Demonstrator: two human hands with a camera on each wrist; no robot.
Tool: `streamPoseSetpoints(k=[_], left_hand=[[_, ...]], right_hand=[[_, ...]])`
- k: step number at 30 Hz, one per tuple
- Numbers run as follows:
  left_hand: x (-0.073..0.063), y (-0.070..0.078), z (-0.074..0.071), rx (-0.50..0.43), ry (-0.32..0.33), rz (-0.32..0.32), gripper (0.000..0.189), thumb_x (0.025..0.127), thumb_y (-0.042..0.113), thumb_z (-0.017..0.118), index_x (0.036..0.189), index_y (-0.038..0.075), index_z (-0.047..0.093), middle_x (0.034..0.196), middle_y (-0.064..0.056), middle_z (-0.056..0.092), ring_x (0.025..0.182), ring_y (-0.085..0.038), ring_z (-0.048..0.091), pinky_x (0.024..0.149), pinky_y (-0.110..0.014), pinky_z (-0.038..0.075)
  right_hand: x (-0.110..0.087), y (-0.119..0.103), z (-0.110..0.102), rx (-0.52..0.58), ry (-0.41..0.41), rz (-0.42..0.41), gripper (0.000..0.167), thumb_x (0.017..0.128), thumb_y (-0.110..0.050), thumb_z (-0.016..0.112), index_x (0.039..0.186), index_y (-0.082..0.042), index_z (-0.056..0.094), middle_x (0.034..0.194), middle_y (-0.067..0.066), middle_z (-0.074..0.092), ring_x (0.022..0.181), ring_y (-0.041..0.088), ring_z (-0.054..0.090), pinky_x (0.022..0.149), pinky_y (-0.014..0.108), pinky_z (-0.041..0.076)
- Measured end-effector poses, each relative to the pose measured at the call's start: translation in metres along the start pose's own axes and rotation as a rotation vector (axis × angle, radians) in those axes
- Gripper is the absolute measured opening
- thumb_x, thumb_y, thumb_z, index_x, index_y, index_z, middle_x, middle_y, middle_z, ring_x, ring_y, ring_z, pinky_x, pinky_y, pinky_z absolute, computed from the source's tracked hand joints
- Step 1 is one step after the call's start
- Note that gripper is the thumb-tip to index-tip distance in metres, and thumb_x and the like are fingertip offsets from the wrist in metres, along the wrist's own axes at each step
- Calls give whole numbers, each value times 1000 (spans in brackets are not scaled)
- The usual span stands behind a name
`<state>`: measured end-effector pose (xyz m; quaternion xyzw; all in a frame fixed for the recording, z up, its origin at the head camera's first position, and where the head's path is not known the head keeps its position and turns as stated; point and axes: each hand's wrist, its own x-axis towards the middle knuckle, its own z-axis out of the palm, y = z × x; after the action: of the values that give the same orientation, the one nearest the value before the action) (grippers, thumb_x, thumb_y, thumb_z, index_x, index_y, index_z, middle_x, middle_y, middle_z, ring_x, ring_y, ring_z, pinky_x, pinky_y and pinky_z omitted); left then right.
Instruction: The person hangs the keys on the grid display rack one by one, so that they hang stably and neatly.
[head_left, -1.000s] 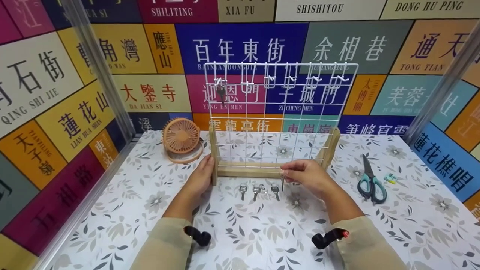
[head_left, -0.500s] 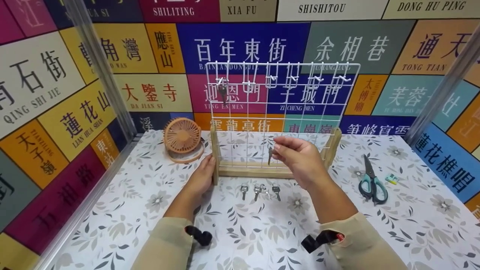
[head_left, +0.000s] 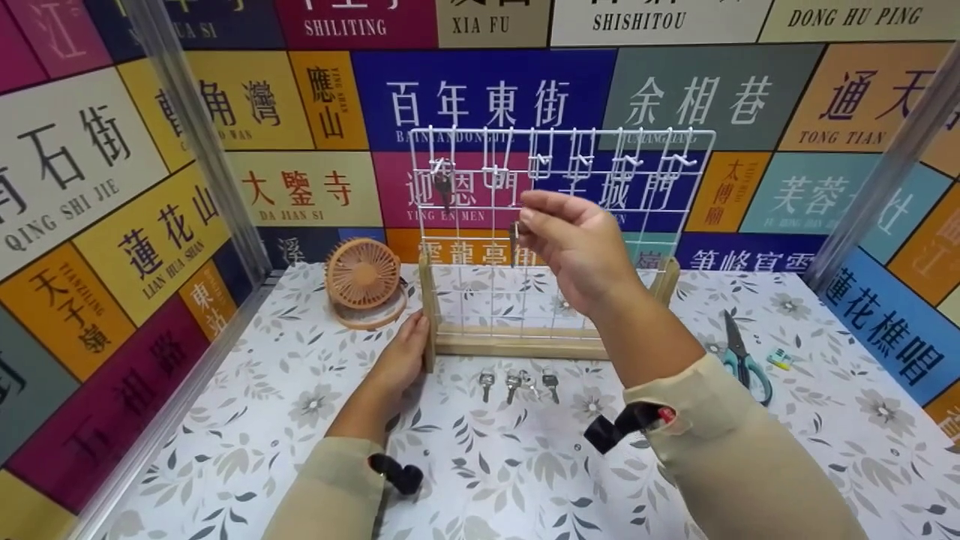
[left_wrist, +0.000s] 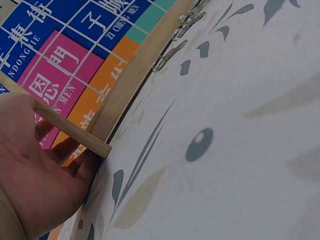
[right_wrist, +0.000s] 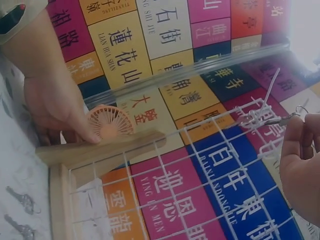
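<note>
My right hand (head_left: pixel 574 244) pinches a key (head_left: pixel 514 234) by its top in front of the white wire grid rack (head_left: pixel 562 132). In the right wrist view, the key (right_wrist: pixel 278 121) and its small ring (right_wrist: pixel 301 109) show at the fingertips. My left hand (head_left: pixel 405 349) grips the left wooden upright (head_left: pixel 428 315) of the rack, with fingers behind the wood in the left wrist view. One key (head_left: pixel 444 187) hangs from the leftmost hook; the other hooks (head_left: pixel 540 163) along the top hold nothing. Several keys (head_left: pixel 487 384) lie in a row on the table before the rack.
An orange fan (head_left: pixel 365 274) stands left of the rack. Scissors (head_left: pixel 739 349) with teal handles, partly behind my right forearm, and a small green-yellow packet (head_left: pixel 781 358) lie to the right. Printed walls enclose the floral-covered table (head_left: pixel 247 420).
My right hand has lifted the key from near the table, up and slightly left, to in front of the grid below the hooks. My left hand has stayed on the upright.
</note>
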<state>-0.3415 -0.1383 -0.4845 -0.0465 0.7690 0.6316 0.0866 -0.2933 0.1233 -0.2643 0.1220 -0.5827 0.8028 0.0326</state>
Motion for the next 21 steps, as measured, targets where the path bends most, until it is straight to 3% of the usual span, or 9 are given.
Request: streamPoseSetpoints(k=[4,10,15,21], left_hand=[[1,-1,1,4,2,5,70,107,72,39,169,41,29,178,-1,30,167,-30,22,137,-56,15],[3,-1,1,19,-1,17,72,107,72,39,170,38,27,179,-2,28,168,-30,20,137,-57,13],[3,0,0,32,5,18,73,107,73,38,170,38,26,180,-2,25,168,-30,17,137,-57,10],[1,0,0,27,8,26,72,108,71,38,170,38,27,180,-1,25,169,-29,15,137,-56,9]], right_hand=[[6,-11,11,30,-7,-16,31,101,1,70,131,8,67,108,9,72,87,17,70,85,26,64],[12,-21,24,92,21,-32,21,100,2,71,121,2,75,111,12,72,86,20,69,81,26,64],[16,-20,32,118,93,-16,20,99,2,73,118,0,78,110,12,74,85,20,70,80,25,64],[20,-14,35,84,124,-40,19,99,2,72,117,0,78,111,11,75,86,20,70,80,24,63]])
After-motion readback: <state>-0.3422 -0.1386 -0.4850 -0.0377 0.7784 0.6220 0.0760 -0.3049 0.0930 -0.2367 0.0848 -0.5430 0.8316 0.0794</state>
